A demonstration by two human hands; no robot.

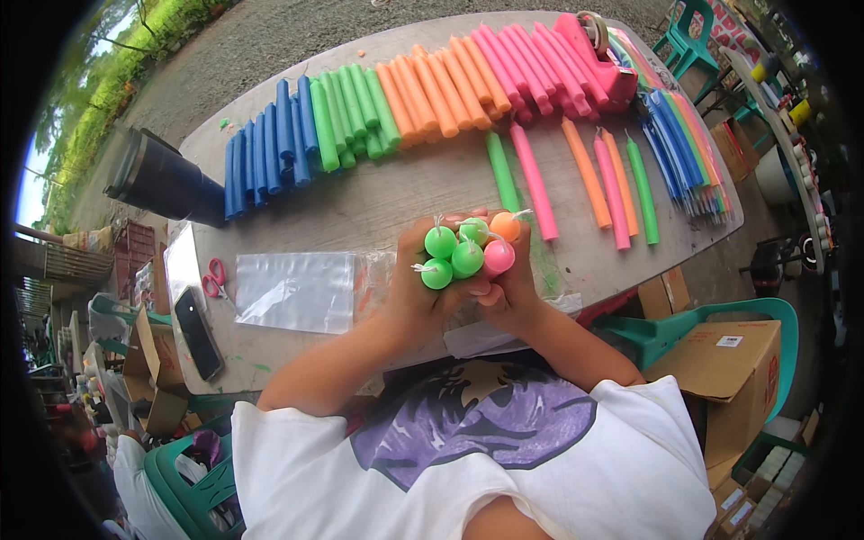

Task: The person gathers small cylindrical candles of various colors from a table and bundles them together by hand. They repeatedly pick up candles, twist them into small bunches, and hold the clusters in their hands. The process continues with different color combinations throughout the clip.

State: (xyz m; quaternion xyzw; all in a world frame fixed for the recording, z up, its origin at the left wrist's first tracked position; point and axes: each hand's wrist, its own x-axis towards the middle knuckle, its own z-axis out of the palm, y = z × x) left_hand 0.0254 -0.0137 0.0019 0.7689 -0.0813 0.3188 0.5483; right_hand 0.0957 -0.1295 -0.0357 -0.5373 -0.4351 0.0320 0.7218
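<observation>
Six candles (467, 259) — four green, one orange and one pink — are pointing their wick ends upward, bunched together just right of the clear plastic bag (297, 292) that is lying flat on the table (387, 200). The left hand (412, 286) is wrapping the green side of the bunch, and the right hand (520, 272) is wrapping the orange and pink side; both grips are closing snugly on the candles, with the thumbs lying close together at the near side. The hands are hiding the lower ends, so how those are sitting is impossible to tell.

Just left of the bag, red-handled scissors (214, 281) are resting; farther left and nearer the person, a dark phone (197, 333) is lying. Beyond the bag to the left, a black tumbler (166, 175) is standing. Blue candles (270, 157), green candles (351, 108), orange candles (441, 85) and pink candles (531, 67) are forming rows beyond the bag, running rightward. Well right of it, six loose candles (533, 180) are lying on the near side of the rows — and farther right, a pink tape dispenser (621, 83) and multicoloured packs (684, 135) are sitting.
</observation>
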